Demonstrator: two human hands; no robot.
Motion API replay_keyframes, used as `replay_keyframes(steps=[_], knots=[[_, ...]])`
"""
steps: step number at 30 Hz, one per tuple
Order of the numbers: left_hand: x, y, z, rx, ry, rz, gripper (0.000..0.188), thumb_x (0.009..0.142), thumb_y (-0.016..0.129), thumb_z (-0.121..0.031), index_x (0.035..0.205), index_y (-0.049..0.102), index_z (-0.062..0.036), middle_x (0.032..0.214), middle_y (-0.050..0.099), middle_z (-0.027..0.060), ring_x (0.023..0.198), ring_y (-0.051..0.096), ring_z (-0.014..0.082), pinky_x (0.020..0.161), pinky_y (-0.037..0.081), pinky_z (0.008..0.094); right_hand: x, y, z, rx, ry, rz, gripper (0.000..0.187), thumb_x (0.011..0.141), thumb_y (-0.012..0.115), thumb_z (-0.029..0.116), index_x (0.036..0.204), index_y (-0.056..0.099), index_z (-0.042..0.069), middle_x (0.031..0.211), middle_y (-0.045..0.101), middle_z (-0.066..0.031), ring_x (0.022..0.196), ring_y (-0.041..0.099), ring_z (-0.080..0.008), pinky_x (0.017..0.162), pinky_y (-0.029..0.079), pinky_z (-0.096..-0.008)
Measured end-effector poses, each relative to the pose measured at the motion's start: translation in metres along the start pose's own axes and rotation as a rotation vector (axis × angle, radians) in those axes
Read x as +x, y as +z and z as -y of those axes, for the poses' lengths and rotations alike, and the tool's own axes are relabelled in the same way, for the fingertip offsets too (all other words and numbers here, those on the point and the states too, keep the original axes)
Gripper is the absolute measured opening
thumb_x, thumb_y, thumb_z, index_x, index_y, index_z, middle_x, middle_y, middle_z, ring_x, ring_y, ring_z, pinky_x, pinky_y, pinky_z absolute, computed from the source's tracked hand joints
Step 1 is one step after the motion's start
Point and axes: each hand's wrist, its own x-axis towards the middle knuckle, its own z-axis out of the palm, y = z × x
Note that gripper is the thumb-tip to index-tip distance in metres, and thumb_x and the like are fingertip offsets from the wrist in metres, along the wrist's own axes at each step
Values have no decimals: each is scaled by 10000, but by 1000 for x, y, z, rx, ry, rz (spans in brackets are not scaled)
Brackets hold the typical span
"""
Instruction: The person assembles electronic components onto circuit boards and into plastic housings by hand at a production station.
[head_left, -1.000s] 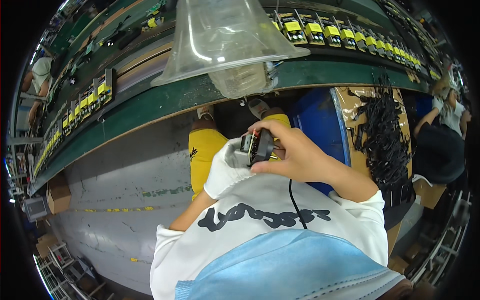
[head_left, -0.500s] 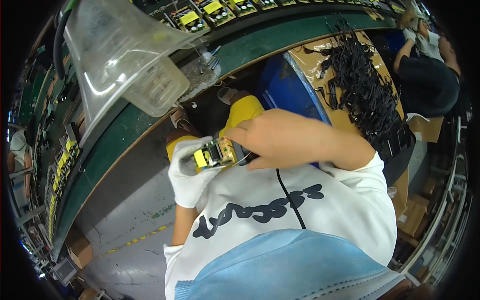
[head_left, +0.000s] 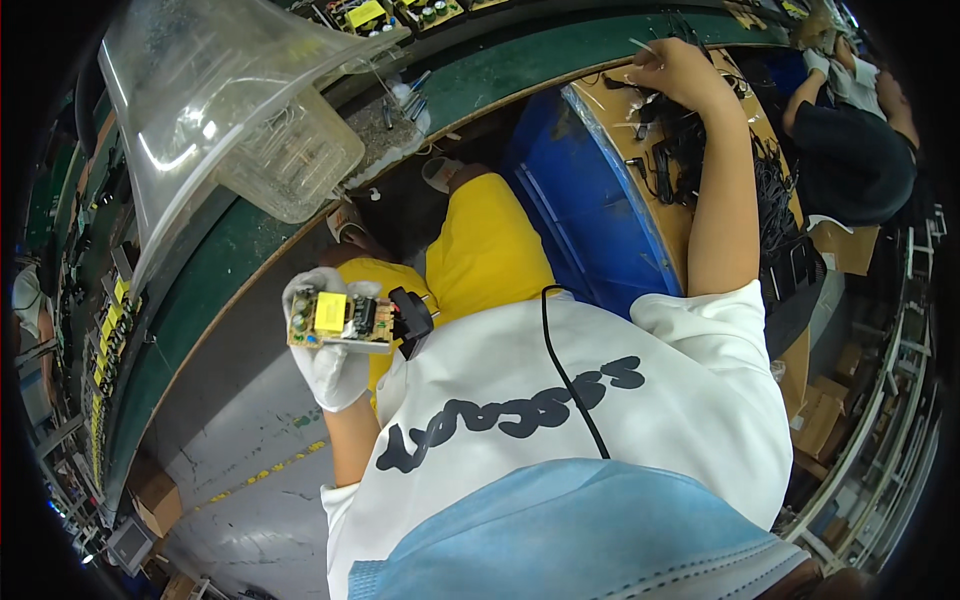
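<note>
My left hand [head_left: 325,370], in a white glove, is closed round a small circuit board [head_left: 372,322]. The board carries a yellow-wrapped transformer [head_left: 330,313], dark capacitors and a pale metal strip along its lower edge. At its right end sits a black plug piece [head_left: 411,314] with a metal pin pointing outward. My bare right hand [head_left: 685,75] is stretched out over the far end of a brown carton top, near black cables [head_left: 775,195]. Its fingers are bent together, and a thin pale sliver juts from the fingertips; what it is I cannot make out.
A green workbench [head_left: 490,85] curves across the far side and left, bearing rows of boards [head_left: 115,320]. A large clear plastic hood [head_left: 210,110] hangs over it. Beside my knees stands a blue bin [head_left: 590,215]. Another person [head_left: 850,150] works at the far right.
My right hand has left the board and moved far up and right to the cables. My left hand has shifted left with the board, whose black plug piece now shows.
</note>
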Motion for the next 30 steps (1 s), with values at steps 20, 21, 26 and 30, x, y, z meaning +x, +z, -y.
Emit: replay_keyframes(steps=[20, 21, 26, 30], knots=[[0, -11, 23, 40, -115, -13, 827, 707, 854, -243, 1363, 402, -18, 1200, 547, 140, 1095, 605, 380, 931, 515, 483, 19, -11, -50, -61, 248, -75, 408, 837, 712, 388, 990, 686, 11, 860, 692, -171, 817, 675, -273, 759, 518, -348], [0, -11, 24, 61, -115, -3, 827, 706, 857, -233, 1362, 404, -15, 1185, 555, 138, 1094, 605, 382, 931, 515, 483, 18, -6, -49, -61, 248, -75, 408, 837, 712, 388, 990, 686, 11, 860, 692, -171, 817, 675, -273, 759, 518, -348], [-1, -7, 22, 56, -119, -1, 825, 699, 862, -227, 1354, 411, -8, 1162, 567, 140, 1092, 605, 387, 933, 513, 484, 9, 3, -20, -353, 175, 34, 453, 770, 740, 418, 941, 706, 0, 874, 695, -208, 834, 683, -334, 770, 532, -399], [-3, -7, 22, 76, -126, -25, 827, 698, 864, -233, 1352, 412, -5, 1148, 572, 144, 1088, 608, 384, 932, 512, 481, 2, -11, -2, -387, 191, 126, 414, 750, 744, 363, 955, 722, 3, 937, 699, -217, 899, 688, -349, 821, 541, -418]])
